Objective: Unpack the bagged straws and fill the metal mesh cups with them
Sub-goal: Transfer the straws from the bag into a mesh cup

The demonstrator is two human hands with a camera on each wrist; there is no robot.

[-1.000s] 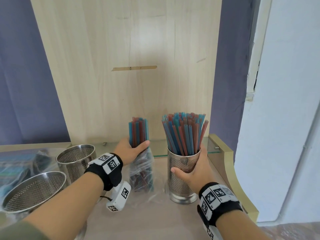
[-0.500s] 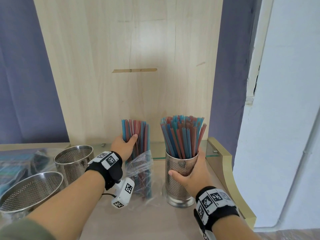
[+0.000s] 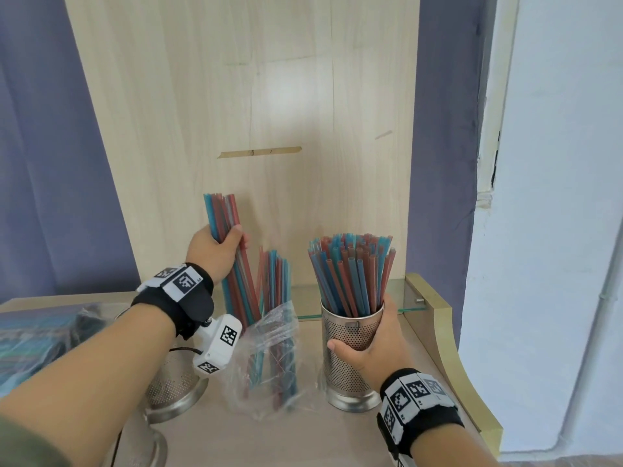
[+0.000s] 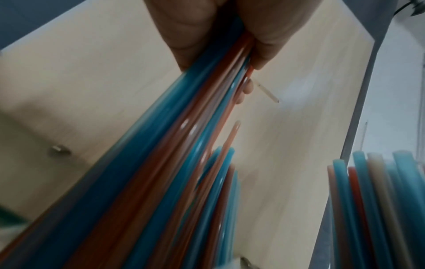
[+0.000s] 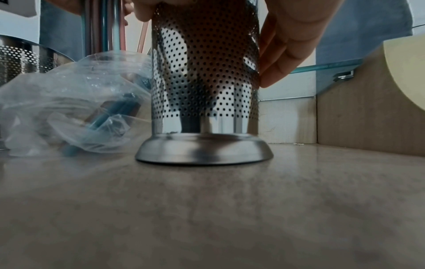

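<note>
My left hand [image 3: 219,246] grips a bundle of red and blue straws [image 3: 224,217], lifted partly out of a clear plastic bag [image 3: 269,358] that stands on the counter. The same bundle of straws [image 4: 174,163] runs through my curled fingers [image 4: 190,34] in the left wrist view. Several straws [image 3: 274,281] still stand in the bag. My right hand [image 3: 371,335] wraps round a metal mesh cup [image 3: 347,372] full of straws [image 3: 350,271] at the right. In the right wrist view the mesh cup [image 5: 204,81] stands on its base beside the bag [image 5: 76,102].
Another perforated metal cup [image 3: 168,382] sits at the left behind my left forearm, with more metalware [image 3: 145,443] nearer me. More bagged straws [image 3: 30,345] lie at the far left. A wooden panel [image 3: 256,96] rises behind; a raised curved edge [image 3: 441,332] bounds the counter on the right.
My left hand has risen, drawing a bundle of straws up out of the bag and leaving the others standing in it. My right hand still holds the filled cup.
</note>
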